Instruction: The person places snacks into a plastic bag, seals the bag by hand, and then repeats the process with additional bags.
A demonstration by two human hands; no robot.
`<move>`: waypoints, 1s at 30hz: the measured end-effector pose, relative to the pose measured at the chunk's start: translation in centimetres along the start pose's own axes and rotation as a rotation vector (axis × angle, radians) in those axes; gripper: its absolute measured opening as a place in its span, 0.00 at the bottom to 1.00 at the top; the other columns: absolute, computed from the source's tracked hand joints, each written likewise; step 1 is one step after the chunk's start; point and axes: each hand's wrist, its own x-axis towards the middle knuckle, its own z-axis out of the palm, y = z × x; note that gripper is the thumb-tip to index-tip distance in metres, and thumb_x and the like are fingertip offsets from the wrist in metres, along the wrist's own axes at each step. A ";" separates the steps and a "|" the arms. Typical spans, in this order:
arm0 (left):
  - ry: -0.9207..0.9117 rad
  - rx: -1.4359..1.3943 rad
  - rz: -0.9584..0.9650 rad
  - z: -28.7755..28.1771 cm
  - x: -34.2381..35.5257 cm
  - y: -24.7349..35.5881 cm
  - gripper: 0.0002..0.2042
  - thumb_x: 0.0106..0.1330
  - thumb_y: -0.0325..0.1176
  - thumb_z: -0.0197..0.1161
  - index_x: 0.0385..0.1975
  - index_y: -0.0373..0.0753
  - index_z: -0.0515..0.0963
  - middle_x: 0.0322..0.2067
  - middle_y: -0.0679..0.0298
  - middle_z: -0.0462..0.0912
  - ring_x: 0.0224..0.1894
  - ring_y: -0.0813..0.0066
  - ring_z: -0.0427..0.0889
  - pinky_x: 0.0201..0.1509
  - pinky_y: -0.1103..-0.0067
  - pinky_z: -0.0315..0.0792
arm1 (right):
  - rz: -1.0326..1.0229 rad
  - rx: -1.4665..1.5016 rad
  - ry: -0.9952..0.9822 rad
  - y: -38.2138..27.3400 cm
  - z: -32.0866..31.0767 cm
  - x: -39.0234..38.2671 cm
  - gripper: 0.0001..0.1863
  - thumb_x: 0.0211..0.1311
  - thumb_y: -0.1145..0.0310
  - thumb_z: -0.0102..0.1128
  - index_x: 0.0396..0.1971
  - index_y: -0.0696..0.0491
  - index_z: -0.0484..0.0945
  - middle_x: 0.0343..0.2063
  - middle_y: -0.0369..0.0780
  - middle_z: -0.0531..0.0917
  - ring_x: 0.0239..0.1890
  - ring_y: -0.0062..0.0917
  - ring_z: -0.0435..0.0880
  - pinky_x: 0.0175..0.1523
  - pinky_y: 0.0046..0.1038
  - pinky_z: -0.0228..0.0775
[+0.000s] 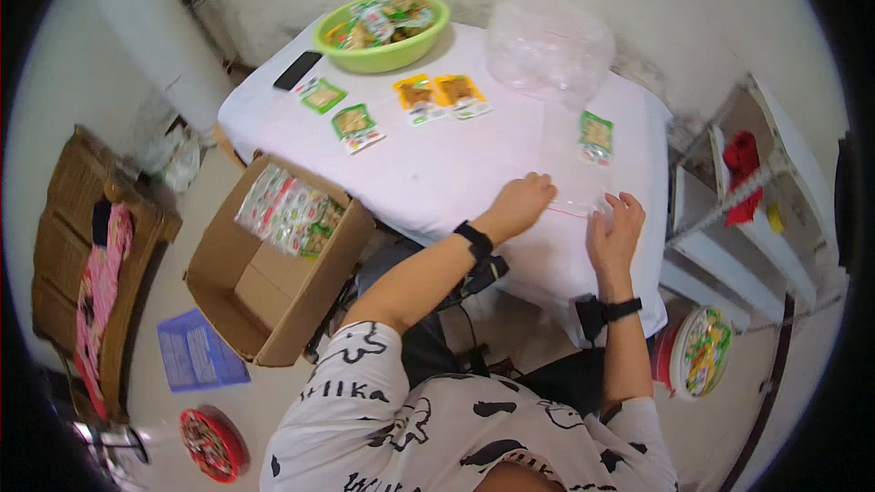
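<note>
A clear plastic zip bag [567,184] with a red line along its near edge lies flat on the white-covered table. My left hand [521,204] is closed at the bag's near left corner, its fingertips pressed together there. Beside the near right corner, my right hand [617,232] has its thumb and fingers apart, the thumb close to the red line. A green-and-white snack packet [596,138] lies at the bag's right side; I cannot tell whether it is inside or on top. Two yellow packets [437,97] and a green packet [357,128] lie farther left.
At the back stand a green basin [381,56] of packets and a heap of clear bags [551,47]. A black phone [297,70] lies at the far left. An open cardboard box [273,287] with bagged packets is left of me; a white shelf [729,241] stands right.
</note>
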 end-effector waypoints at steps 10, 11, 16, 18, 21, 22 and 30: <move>0.367 -0.560 -0.047 7.3 -0.3 -2.3 0.08 0.57 0.33 0.49 0.32 0.39 0.72 0.33 0.60 0.70 0.36 0.64 0.71 0.40 0.73 0.69 | -0.118 0.582 -0.950 -19.4 15.9 11.4 0.20 0.56 0.52 0.53 0.35 0.56 0.80 0.31 0.49 0.81 0.39 0.38 0.79 0.45 0.34 0.70; 0.434 -0.269 0.017 6.6 -0.1 -1.7 0.07 0.55 0.32 0.51 0.32 0.39 0.72 0.33 0.61 0.71 0.37 0.65 0.71 0.39 0.74 0.70 | -0.147 0.484 -0.980 -21.2 19.0 12.5 0.22 0.56 0.51 0.52 0.32 0.57 0.80 0.30 0.50 0.81 0.39 0.40 0.78 0.45 0.36 0.70; 0.108 -0.173 -0.144 1.3 0.2 -0.2 0.06 0.48 0.23 0.56 0.27 0.38 0.75 0.33 0.62 0.72 0.38 0.65 0.73 0.41 0.73 0.73 | -0.283 0.247 -0.799 -28.5 24.4 10.3 0.22 0.52 0.51 0.57 0.25 0.59 0.78 0.29 0.51 0.80 0.38 0.44 0.78 0.44 0.39 0.70; 0.095 -0.163 -0.149 0.1 -0.5 -0.5 0.05 0.49 0.23 0.55 0.26 0.38 0.75 0.33 0.62 0.72 0.38 0.65 0.73 0.41 0.73 0.73 | 0.030 0.297 -0.612 -30.6 24.9 8.5 0.19 0.47 0.57 0.63 0.24 0.60 0.77 0.29 0.51 0.80 0.38 0.45 0.78 0.44 0.39 0.70; 0.073 -0.168 -0.146 0.1 -0.3 -0.4 0.05 0.50 0.24 0.55 0.26 0.38 0.75 0.33 0.62 0.72 0.39 0.65 0.73 0.41 0.73 0.73 | 0.076 0.372 -0.757 -29.4 26.3 9.4 0.18 0.44 0.62 0.66 0.30 0.60 0.77 0.30 0.52 0.80 0.38 0.44 0.78 0.45 0.37 0.71; 0.067 -0.173 -0.152 0.6 0.0 0.0 0.05 0.51 0.24 0.54 0.27 0.38 0.75 0.33 0.62 0.71 0.39 0.65 0.73 0.41 0.73 0.73 | 0.087 0.360 -0.750 -28.4 27.0 9.8 0.18 0.44 0.62 0.66 0.30 0.60 0.77 0.30 0.52 0.80 0.38 0.44 0.78 0.45 0.37 0.71; 0.354 -0.190 0.170 6.8 -1.5 -3.9 0.10 0.55 0.28 0.54 0.38 0.37 0.71 0.41 0.57 0.71 0.47 0.62 0.70 0.51 0.72 0.67 | 0.569 1.166 -1.013 -20.2 16.7 12.3 0.14 0.54 0.72 0.58 0.41 0.60 0.73 0.31 0.41 0.80 0.30 0.23 0.81 0.32 0.24 0.76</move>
